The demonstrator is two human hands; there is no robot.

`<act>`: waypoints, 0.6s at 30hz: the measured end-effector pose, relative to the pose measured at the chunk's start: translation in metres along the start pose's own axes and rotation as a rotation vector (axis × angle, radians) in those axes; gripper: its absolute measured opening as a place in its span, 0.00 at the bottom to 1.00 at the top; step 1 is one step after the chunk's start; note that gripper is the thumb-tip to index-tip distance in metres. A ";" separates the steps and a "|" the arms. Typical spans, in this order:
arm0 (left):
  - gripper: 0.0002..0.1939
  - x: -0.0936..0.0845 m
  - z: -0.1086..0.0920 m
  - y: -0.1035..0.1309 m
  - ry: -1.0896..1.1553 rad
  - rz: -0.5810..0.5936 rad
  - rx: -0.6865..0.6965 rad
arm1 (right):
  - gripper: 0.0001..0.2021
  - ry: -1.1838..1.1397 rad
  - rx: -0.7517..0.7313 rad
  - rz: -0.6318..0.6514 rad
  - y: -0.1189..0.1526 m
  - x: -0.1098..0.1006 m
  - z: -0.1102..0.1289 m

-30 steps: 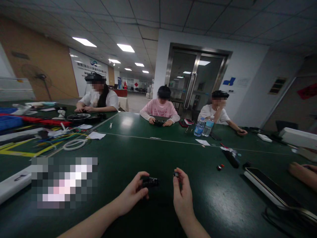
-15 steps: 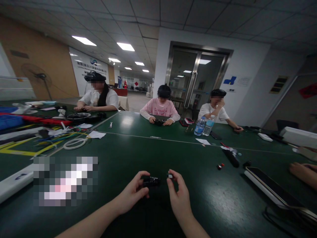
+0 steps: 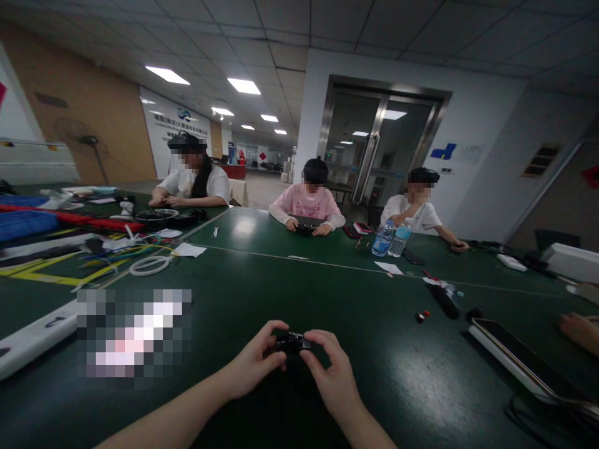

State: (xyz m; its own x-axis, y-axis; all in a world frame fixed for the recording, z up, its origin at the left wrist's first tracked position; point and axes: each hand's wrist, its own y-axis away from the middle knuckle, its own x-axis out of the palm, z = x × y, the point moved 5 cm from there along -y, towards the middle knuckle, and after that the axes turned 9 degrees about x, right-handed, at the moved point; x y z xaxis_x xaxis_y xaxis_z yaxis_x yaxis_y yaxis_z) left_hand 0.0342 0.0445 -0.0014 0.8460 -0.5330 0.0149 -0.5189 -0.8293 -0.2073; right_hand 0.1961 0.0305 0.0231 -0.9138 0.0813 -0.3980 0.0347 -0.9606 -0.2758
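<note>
Pinching a small black object (image 3: 291, 342) over a dark green table (image 3: 262, 287), gripped its left end with thumb and fingers of the left hand (image 3: 253, 360), its right end with those of the right hand (image 3: 333, 368). Lost both ends behind fingertips and finer details to shadow. Found a pixelated patch (image 3: 145, 330) covering something at left, and a co-worker's hand (image 3: 578, 330) cut off at the right edge.
</note>
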 end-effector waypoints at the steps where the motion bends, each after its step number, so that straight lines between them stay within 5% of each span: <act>1: 0.20 0.000 0.001 0.000 0.006 0.000 0.005 | 0.09 -0.003 -0.009 0.012 0.000 0.001 0.001; 12: 0.19 0.004 -0.001 -0.001 0.051 0.038 0.006 | 0.10 0.144 0.112 0.158 -0.001 0.012 0.001; 18: 0.19 0.002 0.001 0.000 0.034 0.018 -0.009 | 0.12 0.057 0.060 0.183 0.000 0.010 0.003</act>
State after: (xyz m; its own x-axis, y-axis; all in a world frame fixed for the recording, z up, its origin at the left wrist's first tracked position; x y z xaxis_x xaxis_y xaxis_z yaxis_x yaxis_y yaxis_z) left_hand 0.0360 0.0437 -0.0026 0.8321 -0.5529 0.0448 -0.5349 -0.8211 -0.1992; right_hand 0.1855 0.0305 0.0213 -0.8702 -0.0825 -0.4858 0.1718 -0.9748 -0.1422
